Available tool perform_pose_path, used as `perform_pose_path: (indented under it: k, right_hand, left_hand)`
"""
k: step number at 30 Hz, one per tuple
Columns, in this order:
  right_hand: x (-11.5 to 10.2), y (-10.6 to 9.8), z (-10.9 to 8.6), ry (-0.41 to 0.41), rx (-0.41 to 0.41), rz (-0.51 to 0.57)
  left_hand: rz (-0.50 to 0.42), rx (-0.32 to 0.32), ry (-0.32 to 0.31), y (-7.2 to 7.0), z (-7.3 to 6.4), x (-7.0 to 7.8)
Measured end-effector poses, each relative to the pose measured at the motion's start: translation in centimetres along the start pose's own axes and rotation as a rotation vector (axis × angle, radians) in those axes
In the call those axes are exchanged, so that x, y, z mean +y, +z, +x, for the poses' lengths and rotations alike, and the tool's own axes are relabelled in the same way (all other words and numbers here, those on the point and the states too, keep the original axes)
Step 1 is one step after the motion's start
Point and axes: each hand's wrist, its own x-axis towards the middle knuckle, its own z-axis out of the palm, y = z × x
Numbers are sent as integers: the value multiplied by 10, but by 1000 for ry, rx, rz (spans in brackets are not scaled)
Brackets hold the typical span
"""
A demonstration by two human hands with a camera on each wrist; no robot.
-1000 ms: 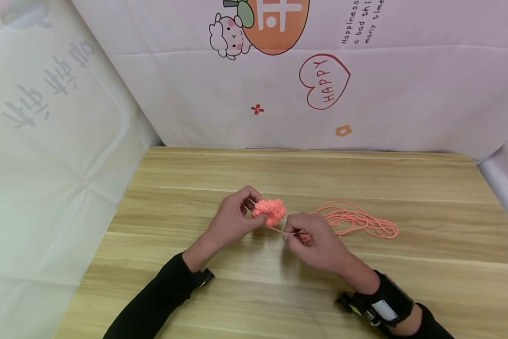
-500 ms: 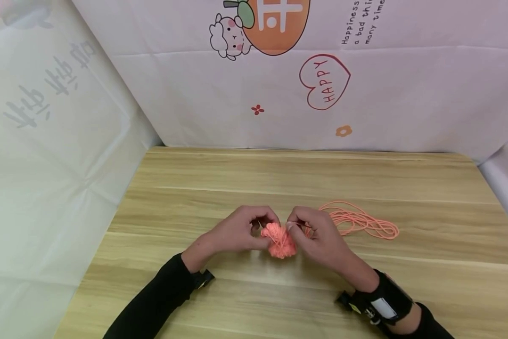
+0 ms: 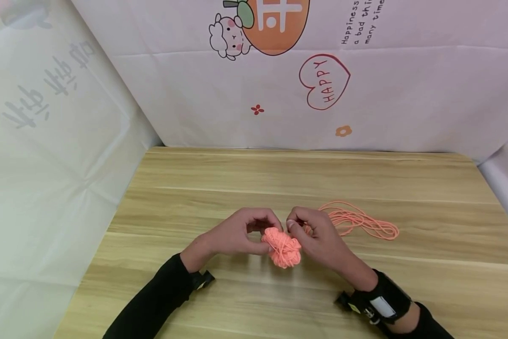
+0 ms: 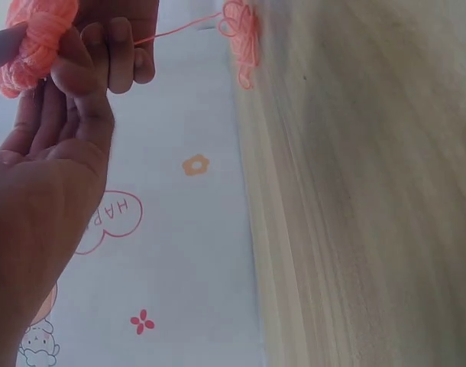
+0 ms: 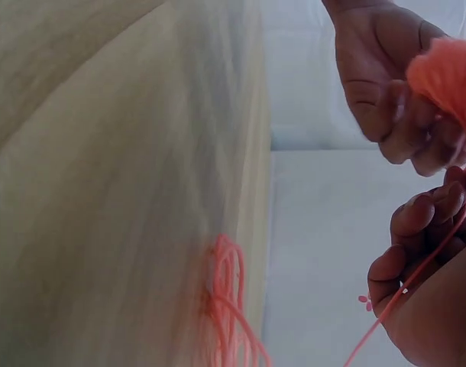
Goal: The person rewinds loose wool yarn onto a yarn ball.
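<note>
A small wound ball of coral yarn (image 3: 282, 248) is held by my left hand (image 3: 239, 231), between thumb and fingers, above the wooden table. Close at its right, my right hand (image 3: 317, 235) pinches a strand of the same yarn with thumb and forefinger. In the right wrist view that strand (image 5: 416, 279) runs across the palm past curled fingers. The left wrist view shows the ball (image 4: 42, 42) tied round with wraps, and a strand (image 4: 183, 29) stretching from the right hand to a loose heap of yarn.
The loose heap of coral yarn (image 3: 360, 221) lies in loops on the wooden table (image 3: 254, 179), just beyond the right hand. A white printed cloth (image 3: 186, 94) hangs behind the table, and another white cloth (image 3: 67, 188) covers the left side.
Both hands have come together from apart. The left hand has brought the yarn ball down and nearer me, turning it so another face shows. The heap has hardly moved.
</note>
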Motion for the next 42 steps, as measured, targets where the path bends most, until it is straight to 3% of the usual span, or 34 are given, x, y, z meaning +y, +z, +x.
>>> perform_pose_path:
  k: [5, 12, 17, 23, 32, 37, 42]
  right_hand:
    - [-17, 0, 5, 11, -13, 6]
    - [-28, 0, 8, 33, -26, 19]
    - [-17, 3, 5, 37, -30, -5]
    - [10, 8, -2, 42, -55, -57]
    - [11, 15, -5, 47, -109, -89]
    - [10, 16, -5, 34, -107, -118]
    - [9, 16, -5, 21, -112, -137]
  left_hand:
    - [-91, 26, 42, 1, 2, 14]
    - [-117, 86, 68, 1, 2, 7]
    - [-123, 129, 72, -2, 2, -4]
    - [-136, 213, 68, -3, 3, -6]
    - [-89, 448, 4, -1, 6, 10]
    - [4, 530, -26, -3, 6, 0]
    - [159, 568, -75, -4, 4, -11]
